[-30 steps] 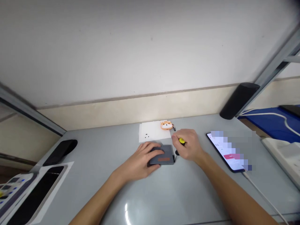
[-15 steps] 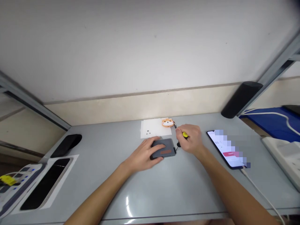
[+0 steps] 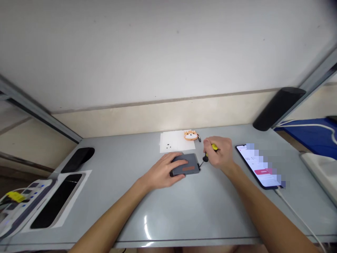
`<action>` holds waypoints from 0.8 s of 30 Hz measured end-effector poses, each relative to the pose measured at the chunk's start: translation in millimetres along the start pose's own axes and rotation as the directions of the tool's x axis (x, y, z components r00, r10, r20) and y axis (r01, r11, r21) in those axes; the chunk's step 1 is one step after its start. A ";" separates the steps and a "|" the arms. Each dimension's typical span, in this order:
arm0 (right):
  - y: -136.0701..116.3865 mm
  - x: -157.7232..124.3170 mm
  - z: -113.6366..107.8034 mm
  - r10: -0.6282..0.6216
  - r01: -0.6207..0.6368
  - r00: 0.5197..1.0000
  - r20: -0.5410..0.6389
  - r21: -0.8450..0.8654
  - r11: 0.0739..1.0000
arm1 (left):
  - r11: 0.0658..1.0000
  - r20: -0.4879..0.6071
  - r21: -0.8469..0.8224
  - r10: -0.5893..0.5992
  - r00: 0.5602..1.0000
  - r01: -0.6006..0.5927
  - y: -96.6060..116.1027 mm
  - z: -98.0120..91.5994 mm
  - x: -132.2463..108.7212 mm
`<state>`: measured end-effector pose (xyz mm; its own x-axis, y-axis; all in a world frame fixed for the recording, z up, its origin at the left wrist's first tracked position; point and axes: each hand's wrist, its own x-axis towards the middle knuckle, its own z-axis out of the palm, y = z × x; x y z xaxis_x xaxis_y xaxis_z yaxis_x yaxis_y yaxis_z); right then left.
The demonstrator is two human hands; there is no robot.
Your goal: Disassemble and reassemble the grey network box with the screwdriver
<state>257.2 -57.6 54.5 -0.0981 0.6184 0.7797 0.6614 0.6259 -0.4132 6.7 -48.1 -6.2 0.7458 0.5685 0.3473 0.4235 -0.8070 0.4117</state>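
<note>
A flat dark grey rectangular device (image 3: 191, 162) with a brownish label and a row of small holes along its front edge lies on the grey table. My left hand (image 3: 167, 170) grips it from the left, fingers over the top and thumb along the near side. In the fist of my right hand (image 3: 219, 153) is a screwdriver (image 3: 206, 158) with a yellow and black handle. Its thin shaft slants down to a small black piece (image 3: 199, 166) at the device's right end. Whether the tip sits inside a gap there is too small to tell.
Behind the device lies white paper (image 3: 176, 144) with several tiny black bits and an orange dog-face case (image 3: 190, 135). A phone (image 3: 259, 168) on a cable is at right, near a black cylinder (image 3: 279, 109). A dark phone (image 3: 58, 200) and a power strip (image 3: 26, 203) are at left.
The view has shifted slightly. My right hand and the screwdriver handle have moved a little to the right, away from the device's end. My left hand keeps its grip.
</note>
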 end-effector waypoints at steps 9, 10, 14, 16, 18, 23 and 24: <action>-0.1 -2.0 2.2 -0.004 0.006 0.997 -0.080 0.027 1.000 | 0.999 -0.004 -0.019 -0.028 1.000 0.028 1.1 1.8 2.5; 0.8 -1.4 0.6 -0.007 0.007 0.995 -0.102 0.007 1.000 | 0.999 0.001 -0.026 -0.031 1.000 0.031 1.6 1.3 2.9; -2.8 0.8 -3.3 0.066 -0.067 0.963 -0.262 0.002 0.998 | 0.998 0.027 -0.053 -0.043 0.999 0.044 3.4 -0.4 3.8; -10.0 0.4 -0.6 0.096 -0.084 0.950 -0.297 0.051 0.995 | 0.996 0.031 -0.067 -0.049 0.998 0.051 3.7 -0.5 3.6; -18.7 -1.2 4.9 0.086 -0.059 0.959 -0.270 0.104 0.993 | 0.994 0.033 -0.091 -0.055 0.998 0.058 3.2 -0.4 3.3; -33.4 -5.4 15.5 -0.054 0.085 0.968 -0.243 0.119 0.989 | 0.979 0.055 -0.166 -0.108 0.993 0.116 0.8 -3.6 3.6; -34.3 -5.9 15.9 -0.076 0.106 0.965 -0.249 0.110 0.988 | 0.976 0.063 -0.176 -0.119 0.991 0.128 0.8 -4.8 4.0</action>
<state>223.3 -75.1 56.6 0.0403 0.4311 0.9014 0.5610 0.7368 -0.3774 7.6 -45.8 -0.4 0.7211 0.6492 0.2418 0.4188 -0.6865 0.5943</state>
